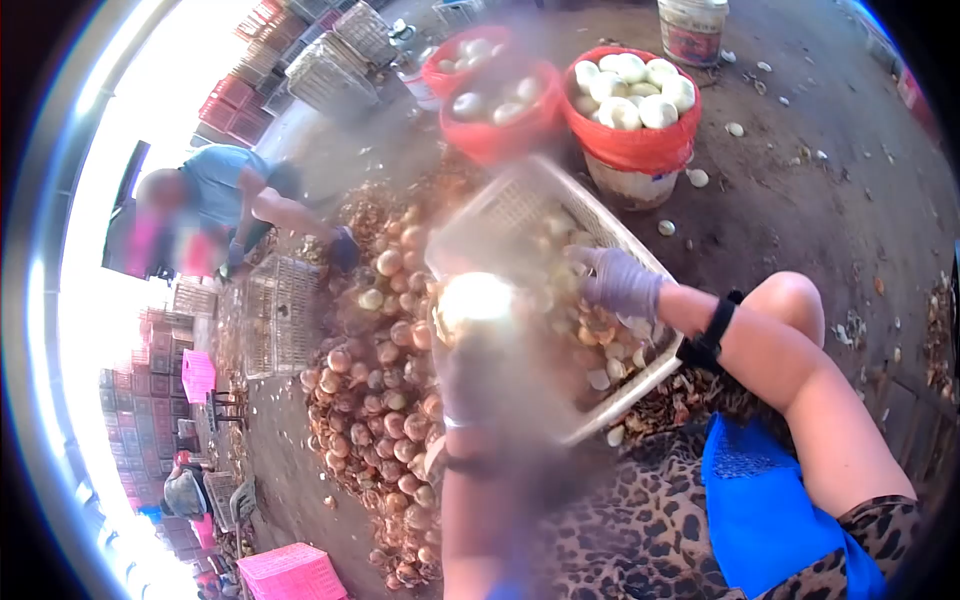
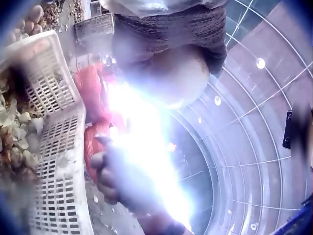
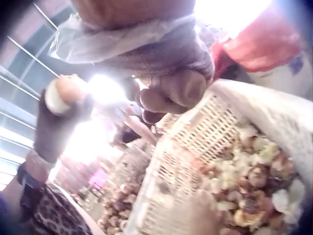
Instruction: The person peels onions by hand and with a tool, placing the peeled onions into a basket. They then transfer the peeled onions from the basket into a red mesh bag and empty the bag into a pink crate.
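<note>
My gloved left hand grips a partly peeled onion, brown on one part and white on another. In the left wrist view the onion bulges out below the glove, while glare covers this hand in the head view. My gloved right hand is over the white plastic crate, apart from the onion. Its fingers are curled in the right wrist view; I cannot tell whether they hold anything. Onion skins and scraps lie in the crate.
A heap of unpeeled onions lies left of the crate. Beyond the crate stand a red-lined bucket of peeled onions and other red-lined buckets. Another person bends near a standing crate. Pink crates are at left.
</note>
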Available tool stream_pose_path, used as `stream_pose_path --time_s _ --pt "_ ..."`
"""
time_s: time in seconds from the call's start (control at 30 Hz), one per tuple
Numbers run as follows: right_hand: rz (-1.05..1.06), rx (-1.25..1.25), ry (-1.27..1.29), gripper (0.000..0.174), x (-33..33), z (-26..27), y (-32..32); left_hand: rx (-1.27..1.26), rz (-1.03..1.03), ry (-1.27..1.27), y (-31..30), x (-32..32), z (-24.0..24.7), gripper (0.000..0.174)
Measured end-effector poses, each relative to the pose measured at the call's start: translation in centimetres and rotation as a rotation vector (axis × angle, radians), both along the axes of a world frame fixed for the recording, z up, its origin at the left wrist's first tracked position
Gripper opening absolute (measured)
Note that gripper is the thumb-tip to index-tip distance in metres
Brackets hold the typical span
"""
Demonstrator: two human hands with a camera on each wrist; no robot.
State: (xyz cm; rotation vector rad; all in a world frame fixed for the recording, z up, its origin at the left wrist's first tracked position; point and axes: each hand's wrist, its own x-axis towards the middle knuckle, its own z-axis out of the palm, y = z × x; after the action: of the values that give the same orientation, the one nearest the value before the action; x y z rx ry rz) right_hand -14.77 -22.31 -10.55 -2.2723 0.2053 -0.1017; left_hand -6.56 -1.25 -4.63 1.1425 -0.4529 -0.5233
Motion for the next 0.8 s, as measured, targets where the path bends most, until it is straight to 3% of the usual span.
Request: stream_pose_path --time_s 0.03,0.07,0.1,0.17,0.27,0.3,0.37,0.5,0.7,0.8 --pt "-0.03 0.096 -0.049 0.045 -0.2 0.7 1.1 0.017 0.049 -0.026 -0.6 -0.5 1.2 0.071" --pt "-0.056 0.192 -0.101 0.044 -0.4 1.4 2.2 -0.127 0.046 0.042 -1.0 -0.1 0.6 0.07" --pt "-0.05 0.134 -0.175 0.04 -0.5 1.6 3.6 -0.272 0.041 0.112 -1.0 0.3 0.3 0.069" --pt "0.0 -0.092 -0.368 0.031 -0.9 2.3 6.1 -0.142 0.061 0.148 -0.3 1.1 -0.1 0.065" --pt "0.05 -0.319 -0.564 0.023 -0.1 2.0 7.5 -0.018 0.187 0.002 -0.7 1.6 -0.7 0.062" --pt "0.041 -0.322 -0.563 0.022 0.2 1.9 7.7 -0.002 0.211 -0.025 -1.0 1.7 -0.7 0.06" --pt "0.01 -0.304 -0.523 0.02 0.5 1.7 8.0 -0.275 0.08 0.053 -1.0 1.9 -0.9 0.058" --pt "-0.032 -0.363 -0.448 0.02 -0.4 4.2 8.4 -0.035 0.308 -0.137 -2.8 0.7 0.7 0.058" --pt "-0.117 -0.282 -0.239 0.023 -0.3 4.3 8.6 -0.221 0.224 -0.22 -3.7 0.9 0.7 0.056" --pt "-0.179 0.105 -0.251 0.025 0.3 3.9 8.8 -0.292 0.257 -0.111 -4.2 0.6 0.4 0.058"
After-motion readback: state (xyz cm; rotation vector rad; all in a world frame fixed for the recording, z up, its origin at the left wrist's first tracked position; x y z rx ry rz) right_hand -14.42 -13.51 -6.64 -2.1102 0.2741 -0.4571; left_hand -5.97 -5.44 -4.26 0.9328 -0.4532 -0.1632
